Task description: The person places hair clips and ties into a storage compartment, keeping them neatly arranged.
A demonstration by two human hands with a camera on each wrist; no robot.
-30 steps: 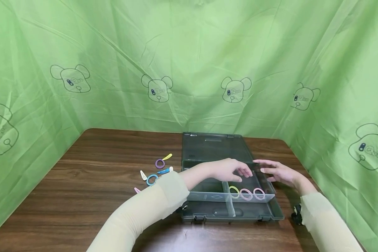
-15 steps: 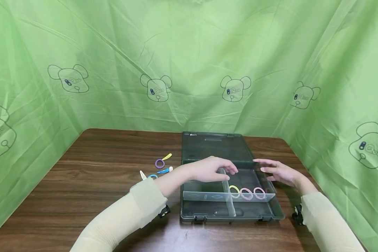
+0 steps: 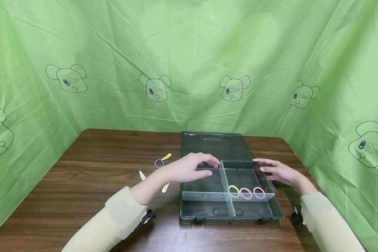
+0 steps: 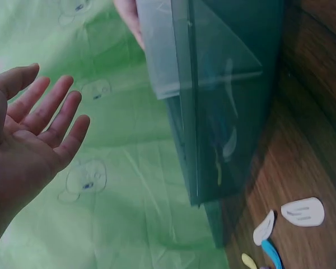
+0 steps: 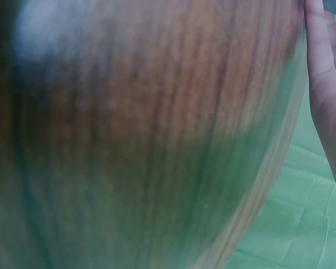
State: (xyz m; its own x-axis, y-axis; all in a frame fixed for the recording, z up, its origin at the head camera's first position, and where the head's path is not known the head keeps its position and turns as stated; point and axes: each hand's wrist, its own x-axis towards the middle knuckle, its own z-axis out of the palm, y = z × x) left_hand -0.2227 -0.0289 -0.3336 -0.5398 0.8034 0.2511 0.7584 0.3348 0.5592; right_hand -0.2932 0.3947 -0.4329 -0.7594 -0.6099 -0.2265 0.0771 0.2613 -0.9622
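My left hand (image 3: 192, 168) hovers over the back left compartment of a dark see-through organizer box (image 3: 201, 210). Its fingers are relaxed and hold nothing, as the left wrist view also shows. At the box's right side is my right hand (image 3: 280, 175), fingers extended by the wall; firm contact cannot be told. In the back right compartment, a yellow hair tie (image 3: 234, 186) and two pink hair ties, one in the middle (image 3: 246, 189) and one at the right (image 3: 259, 188), lean in a row along the clear divider (image 3: 204, 196).
The box's lid (image 3: 215, 147) lies open toward the back. Left of the box lie a purple hair tie (image 3: 155, 163), a yellow hair clip (image 3: 166, 156) and white clips (image 3: 165, 188). A blue clip (image 4: 271, 253) shows in the left wrist view. Green curtain (image 3: 189, 63) surrounds the table (image 3: 91, 175).
My left hand has moved left, from above the back right compartment to above the back left one. The right hand stays put. The three hair ties in the box have not moved.
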